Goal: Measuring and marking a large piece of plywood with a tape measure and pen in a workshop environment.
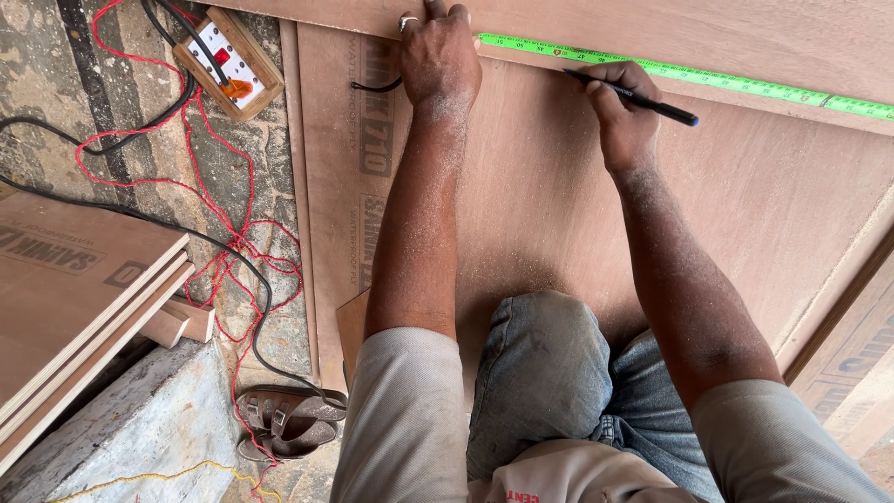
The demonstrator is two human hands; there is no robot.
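A large brown plywood sheet [559,214] lies in front of me, with my knee on it. A green measuring tape [708,76] runs along its far edge toward the right. My left hand [438,56], wearing a ring, presses the tape's end down on the sheet. My right hand [619,107] holds a dark pencil [643,101] with its tip at the tape's edge.
A wooden switch box [228,61] sits on the stone floor at the upper left, with red wire [219,224] and black cables trailing from it. Stacked plywood boards [65,307] lie at left, a sandal [289,424] near the bottom, and more boards [857,363] at right.
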